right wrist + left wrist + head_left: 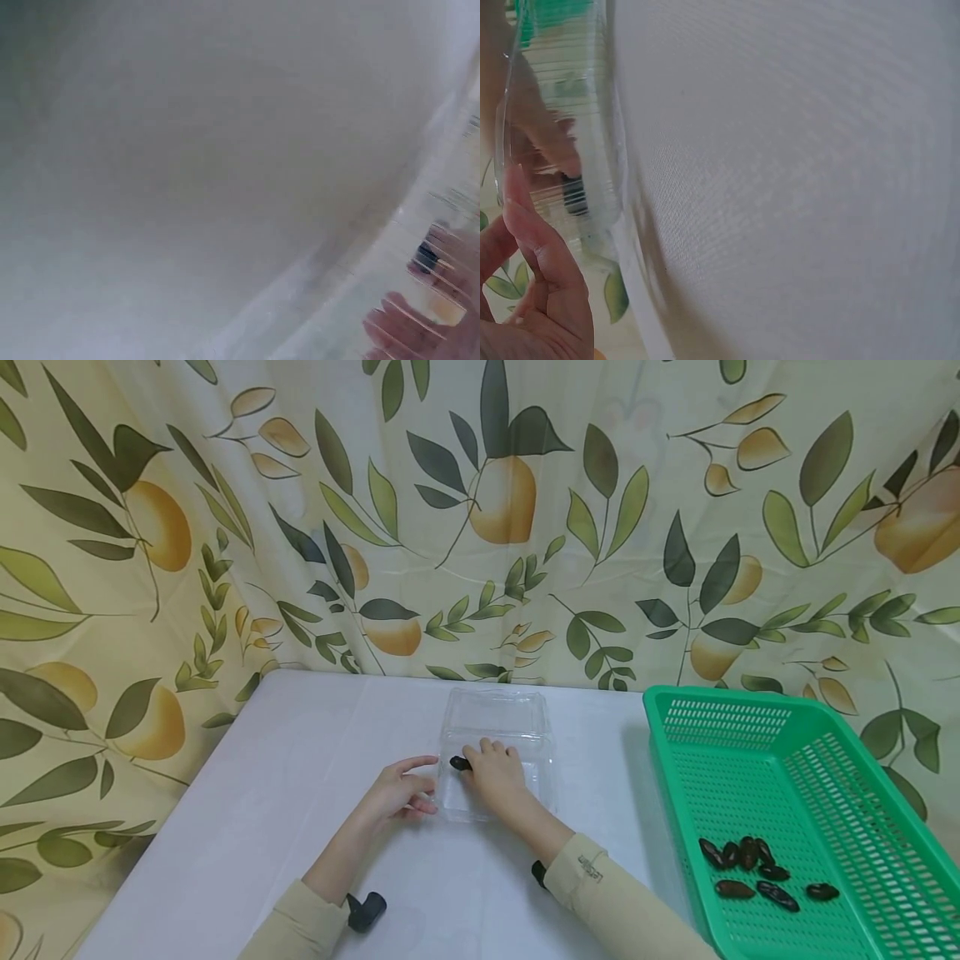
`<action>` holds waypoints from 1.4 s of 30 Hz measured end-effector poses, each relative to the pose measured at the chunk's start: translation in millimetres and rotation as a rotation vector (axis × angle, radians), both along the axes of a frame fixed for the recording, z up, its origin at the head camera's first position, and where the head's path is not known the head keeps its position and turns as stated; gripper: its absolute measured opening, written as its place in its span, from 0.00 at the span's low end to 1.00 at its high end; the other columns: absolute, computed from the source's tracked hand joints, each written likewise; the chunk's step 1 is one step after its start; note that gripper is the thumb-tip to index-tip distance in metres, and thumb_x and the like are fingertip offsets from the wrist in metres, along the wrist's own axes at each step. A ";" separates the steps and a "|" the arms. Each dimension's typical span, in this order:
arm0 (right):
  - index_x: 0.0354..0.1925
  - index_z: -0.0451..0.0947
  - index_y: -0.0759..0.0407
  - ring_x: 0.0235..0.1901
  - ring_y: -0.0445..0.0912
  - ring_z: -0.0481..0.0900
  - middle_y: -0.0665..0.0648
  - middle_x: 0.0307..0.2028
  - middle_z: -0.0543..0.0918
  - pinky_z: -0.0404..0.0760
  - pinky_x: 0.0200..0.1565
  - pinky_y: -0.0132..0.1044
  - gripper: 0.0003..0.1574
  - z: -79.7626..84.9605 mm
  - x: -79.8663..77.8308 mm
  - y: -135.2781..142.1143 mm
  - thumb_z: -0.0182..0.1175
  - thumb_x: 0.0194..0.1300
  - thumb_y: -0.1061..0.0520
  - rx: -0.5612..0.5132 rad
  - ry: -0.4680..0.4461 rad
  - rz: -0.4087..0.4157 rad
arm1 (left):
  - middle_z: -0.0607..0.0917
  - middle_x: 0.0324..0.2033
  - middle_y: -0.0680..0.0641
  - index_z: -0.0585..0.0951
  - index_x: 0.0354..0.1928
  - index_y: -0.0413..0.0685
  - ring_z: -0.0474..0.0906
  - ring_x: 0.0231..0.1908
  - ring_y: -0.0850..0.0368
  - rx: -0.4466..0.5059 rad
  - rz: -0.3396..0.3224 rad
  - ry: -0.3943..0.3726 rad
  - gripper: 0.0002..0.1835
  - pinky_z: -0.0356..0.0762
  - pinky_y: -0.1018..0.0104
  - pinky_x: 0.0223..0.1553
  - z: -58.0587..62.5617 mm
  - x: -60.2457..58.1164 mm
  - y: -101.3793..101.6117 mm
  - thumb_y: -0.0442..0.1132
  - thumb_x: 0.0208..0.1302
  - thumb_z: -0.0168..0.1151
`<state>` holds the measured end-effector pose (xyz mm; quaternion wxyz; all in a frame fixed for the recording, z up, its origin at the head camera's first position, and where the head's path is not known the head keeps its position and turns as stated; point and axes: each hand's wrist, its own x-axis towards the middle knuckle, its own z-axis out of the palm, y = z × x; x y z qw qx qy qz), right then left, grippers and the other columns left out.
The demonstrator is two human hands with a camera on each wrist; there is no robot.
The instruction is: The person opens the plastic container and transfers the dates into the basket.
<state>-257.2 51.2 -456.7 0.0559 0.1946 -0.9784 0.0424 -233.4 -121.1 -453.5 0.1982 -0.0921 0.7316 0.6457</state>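
A clear plastic clamshell box (457, 802) lies on the white table, its lid (495, 714) folded back on the far side. Over its base, my right hand (495, 774) pinches a dark brown date (460, 763), one end of which shows past the fingers. At the box's left side is my left hand (400, 791), fingers loosely bent, fingertips by the wall and nothing held. Through the ribbed plastic wall, the left wrist view shows the date (574, 195) under the right fingertips. Fingers and the date (426, 259) appear blurred through plastic in the right wrist view.
A green perforated plastic basket (675, 768) stands to the right, with several dates (747, 853) near its front left. A curtain with a fruit and leaf print (600, 568) hangs behind and left of the table (300, 760). Black wrist cameras (366, 912) sit below the sleeves.
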 end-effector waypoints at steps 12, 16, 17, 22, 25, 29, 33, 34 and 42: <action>0.41 0.75 0.52 0.36 0.51 0.73 0.56 0.33 0.74 0.71 0.38 0.43 0.13 27.2 15.6 16.7 0.60 0.59 0.49 -0.054 0.197 -0.015 | 0.81 0.36 0.38 0.71 0.61 0.50 0.80 0.18 0.58 -0.010 -0.006 0.001 0.25 0.74 0.72 0.18 0.2 -1.3 -0.6 0.33 0.59 0.55; 0.39 0.74 0.52 0.33 0.50 0.72 0.55 0.30 0.71 0.69 0.35 0.42 0.12 35.0 27.8 23.2 0.61 0.59 0.49 -0.066 0.218 -0.013 | 0.81 0.36 0.38 0.71 0.60 0.50 0.80 0.18 0.58 -0.011 -0.006 0.000 0.25 0.74 0.72 0.18 0.4 -1.4 -0.6 0.33 0.59 0.55; 0.39 0.74 0.52 0.33 0.50 0.72 0.54 0.30 0.70 0.69 0.35 0.42 0.12 36.8 30.9 24.8 0.61 0.59 0.48 -0.063 0.219 -0.018 | 0.81 0.36 0.38 0.71 0.60 0.50 0.80 0.18 0.58 -0.013 -0.007 0.002 0.25 0.74 0.72 0.18 0.5 -1.3 -0.6 0.33 0.59 0.55; 0.38 0.73 0.51 0.31 0.50 0.70 0.54 0.29 0.69 0.68 0.35 0.41 0.13 43.9 46.3 34.2 0.61 0.58 0.47 -0.050 0.220 -0.051 | 0.81 0.36 0.39 0.70 0.61 0.50 0.80 0.19 0.58 -0.011 -0.017 0.007 0.25 0.75 0.72 0.19 1.2 -0.4 -0.7 0.33 0.60 0.55; 0.39 0.74 0.51 0.30 0.49 0.68 0.53 0.28 0.68 0.68 0.34 0.41 0.13 47.3 54.9 40.8 0.62 0.57 0.48 -0.062 0.228 -0.060 | 0.81 0.37 0.39 0.70 0.61 0.49 0.80 0.19 0.58 -0.006 -0.024 0.010 0.25 0.75 0.72 0.19 1.5 0.1 -0.9 0.33 0.60 0.55; 0.38 0.74 0.52 0.28 0.47 0.67 0.52 0.27 0.66 0.68 0.34 0.41 0.13 52.1 65.2 50.8 0.64 0.56 0.49 -0.081 0.242 -0.067 | 0.81 0.37 0.38 0.70 0.61 0.50 0.80 0.19 0.58 -0.001 -0.024 0.007 0.25 0.75 0.72 0.19 2.0 0.3 -0.7 0.33 0.59 0.55; 0.36 0.73 0.52 0.28 0.48 0.67 0.52 0.28 0.67 0.70 0.36 0.42 0.13 58.0 75.8 62.3 0.65 0.55 0.51 -0.096 0.245 -0.082 | 0.81 0.37 0.38 0.70 0.61 0.50 0.80 0.19 0.58 -0.007 -0.023 0.010 0.25 0.75 0.72 0.19 2.5 0.4 -0.4 0.33 0.59 0.55; 0.36 0.73 0.52 0.28 0.48 0.67 0.52 0.28 0.68 0.70 0.36 0.43 0.13 59.4 78.2 65.3 0.65 0.55 0.51 -0.101 0.244 -0.086 | 0.81 0.37 0.39 0.70 0.61 0.50 0.80 0.19 0.58 -0.008 -0.023 0.010 0.25 0.75 0.72 0.19 2.6 0.5 -0.4 0.33 0.59 0.55; 0.36 0.74 0.53 0.29 0.50 0.69 0.54 0.29 0.70 0.71 0.37 0.46 0.13 65.2 93.1 89.3 0.66 0.53 0.53 -0.147 0.275 -0.118 | 0.81 0.37 0.38 0.70 0.61 0.50 0.80 0.19 0.58 -0.009 -0.024 0.018 0.25 0.75 0.72 0.19 1.7 0.7 -0.4 0.33 0.59 0.55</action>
